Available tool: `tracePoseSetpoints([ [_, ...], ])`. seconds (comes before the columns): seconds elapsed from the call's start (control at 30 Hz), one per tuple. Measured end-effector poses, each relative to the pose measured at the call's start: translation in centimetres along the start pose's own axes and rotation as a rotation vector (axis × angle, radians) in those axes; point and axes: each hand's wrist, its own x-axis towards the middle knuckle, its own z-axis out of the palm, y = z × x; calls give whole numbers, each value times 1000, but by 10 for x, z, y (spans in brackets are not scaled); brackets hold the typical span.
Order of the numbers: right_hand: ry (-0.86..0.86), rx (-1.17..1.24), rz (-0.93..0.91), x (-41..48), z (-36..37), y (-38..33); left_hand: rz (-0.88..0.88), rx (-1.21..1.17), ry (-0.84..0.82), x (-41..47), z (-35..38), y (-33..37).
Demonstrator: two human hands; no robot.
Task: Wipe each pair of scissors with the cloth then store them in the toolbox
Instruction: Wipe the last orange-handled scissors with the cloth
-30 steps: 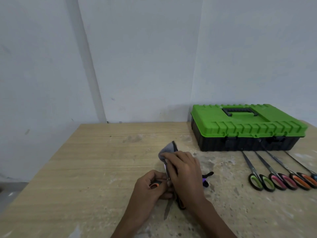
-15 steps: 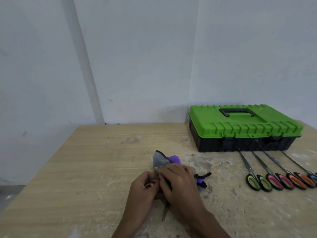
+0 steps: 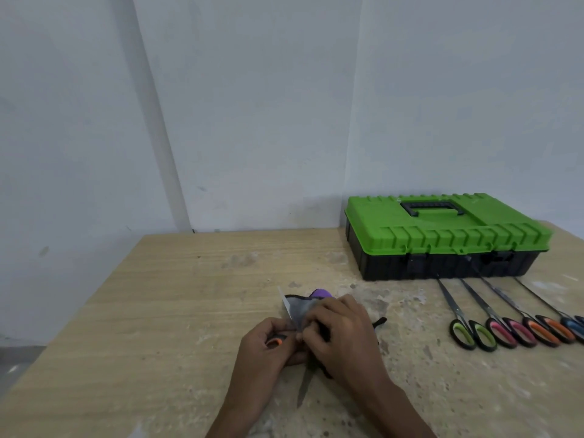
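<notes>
Right now my left hand (image 3: 265, 349) grips the orange-handled scissors (image 3: 304, 390) by the handle, while my right hand (image 3: 343, 339) pinches the grey-and-purple cloth (image 3: 300, 308) around one blade, low over the wooden table (image 3: 177, 311). A row of four scissors (image 3: 502, 331) lies just before the closed green toolbox (image 3: 442, 238).

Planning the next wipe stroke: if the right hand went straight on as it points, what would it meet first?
Pointing up-left, the right hand would first meet the scissors blade tip poking from the cloth it grips; beyond, likely only table, though depth is unclear.
</notes>
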Motion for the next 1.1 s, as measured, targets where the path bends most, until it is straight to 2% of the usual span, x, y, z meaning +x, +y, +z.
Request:
tracePoseSetpoints([
  [0.27,-10,67,115,-4,-1,17,2,-43,-24,-1,1,1],
  [0.37,70,233,69,-6,-9,8,-15,-38,-41,0,0,0],
  [0.47,121,301,-59,-8,-15,-4,-17,-49,-54,1,-1,0],
  [0.6,-42,280,-79,-8,-4,-10,20,-18,-69,-1,-3,2],
  [0.67,-50,268,-48,-6,-1,-7,2,-51,-67,-1,-3,2],
  [0.83,67,176,137,1,-6,11,-9,-30,-55,-2,0,0],
  [1.0,252,354,349,4,-16,24,-16,-42,-25,0,-1,-1],
  [1.1,322,449,235,0,-30,6,-12,-52,-24,0,-1,-1],
])
